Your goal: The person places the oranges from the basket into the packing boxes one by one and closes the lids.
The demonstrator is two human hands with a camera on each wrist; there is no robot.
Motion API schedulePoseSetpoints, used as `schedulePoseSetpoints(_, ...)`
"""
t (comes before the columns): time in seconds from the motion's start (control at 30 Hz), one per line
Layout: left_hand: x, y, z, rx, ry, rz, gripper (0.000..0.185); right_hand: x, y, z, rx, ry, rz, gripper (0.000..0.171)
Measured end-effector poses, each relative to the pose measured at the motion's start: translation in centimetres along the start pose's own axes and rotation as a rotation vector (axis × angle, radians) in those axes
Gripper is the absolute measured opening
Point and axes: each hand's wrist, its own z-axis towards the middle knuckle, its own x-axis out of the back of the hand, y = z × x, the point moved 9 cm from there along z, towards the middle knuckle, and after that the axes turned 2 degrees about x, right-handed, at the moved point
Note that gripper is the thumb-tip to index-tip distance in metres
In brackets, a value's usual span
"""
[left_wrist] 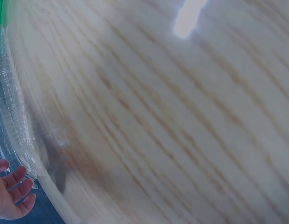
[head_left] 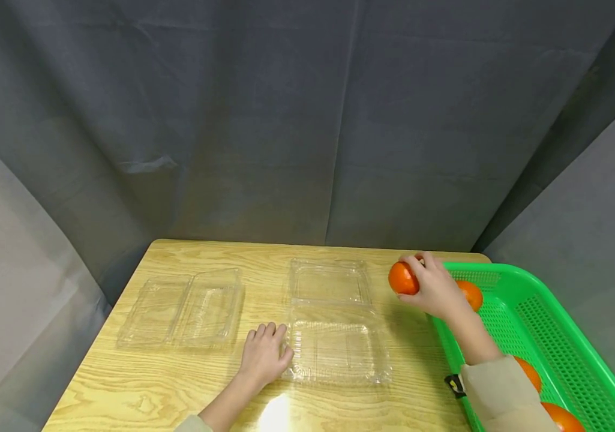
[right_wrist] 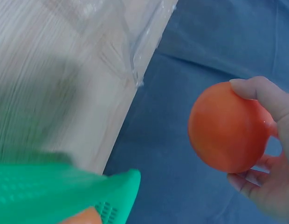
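Orange round tomato-like fruit (head_left: 402,279) is gripped in curled right hand (head_left: 437,291), above the bench's (head_left: 177,378) far right edge. Open clear plastic clamshell box (head_left: 336,351) lies nearer, left of it; left hand (head_left: 265,355) flat, fingers relaxed, touching its left rim.
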Motion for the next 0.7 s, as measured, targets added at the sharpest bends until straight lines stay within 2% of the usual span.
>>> schedulePoseSetpoints(0.4,0.0,0.0,0.0,0.005,0.001,0.003,0.032,-1.9,-3.1,0.9,0.084,0.019,-0.013,0.067)
schedulePoseSetpoints(0.7,0.1,0.0,0.0,0.010,-0.011,0.004,0.035,-3.7,-5.1,1.3,0.110,0.005,0.015,0.066)
